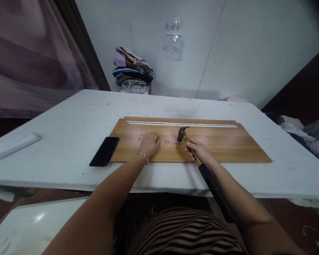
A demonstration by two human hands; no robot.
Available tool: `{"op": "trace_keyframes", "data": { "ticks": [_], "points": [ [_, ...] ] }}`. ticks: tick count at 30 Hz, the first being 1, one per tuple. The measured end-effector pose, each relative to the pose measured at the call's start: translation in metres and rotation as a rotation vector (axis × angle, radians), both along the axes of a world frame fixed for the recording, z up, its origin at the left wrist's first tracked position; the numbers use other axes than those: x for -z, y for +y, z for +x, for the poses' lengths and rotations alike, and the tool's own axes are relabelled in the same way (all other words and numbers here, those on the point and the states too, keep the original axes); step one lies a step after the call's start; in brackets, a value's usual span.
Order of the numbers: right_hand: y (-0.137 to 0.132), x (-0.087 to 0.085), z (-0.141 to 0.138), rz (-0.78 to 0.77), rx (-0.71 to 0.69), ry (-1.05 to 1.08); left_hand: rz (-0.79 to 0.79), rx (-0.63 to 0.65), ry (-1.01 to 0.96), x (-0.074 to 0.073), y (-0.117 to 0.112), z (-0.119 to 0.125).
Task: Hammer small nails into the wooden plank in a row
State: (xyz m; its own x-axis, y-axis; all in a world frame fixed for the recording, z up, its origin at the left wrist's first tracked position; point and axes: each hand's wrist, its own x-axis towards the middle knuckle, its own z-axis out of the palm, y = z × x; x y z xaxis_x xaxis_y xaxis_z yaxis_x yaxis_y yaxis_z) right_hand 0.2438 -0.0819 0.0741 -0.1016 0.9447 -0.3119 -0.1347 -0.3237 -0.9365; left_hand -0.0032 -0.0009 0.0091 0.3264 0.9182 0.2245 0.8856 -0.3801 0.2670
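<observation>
A wooden board [228, 145] lies across the white table [69, 134]. My right hand [199, 150] is closed round the neck of a hammer [184, 134], whose dark head rests on the board beside a short row of nails [171, 142]. My left hand [149, 144] lies on the board to the left of that row, fingers curled downward; whether it holds anything is hidden. A few loose nails [139, 137] lie just left of my left hand. A white measuring strip [180, 124] runs along the board's far edge.
A black phone [104, 151] lies at the board's left end. A white remote-like bar [12, 146] sits at the table's left edge. Folded fabrics [133, 71] are stacked against the wall behind. Paper notes [172, 39] hang on the wall. More cloth [303, 131] lies at right.
</observation>
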Motion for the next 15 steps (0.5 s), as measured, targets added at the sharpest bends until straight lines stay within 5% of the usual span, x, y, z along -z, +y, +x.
{"op": "trace_keyframes", "data": {
  "ticks": [15],
  "points": [
    [0.0006,0.0017,0.0006,0.000,-0.004,-0.008,0.006,-0.002,0.001,-0.0010,-0.0007,0.0005]
  ]
}}
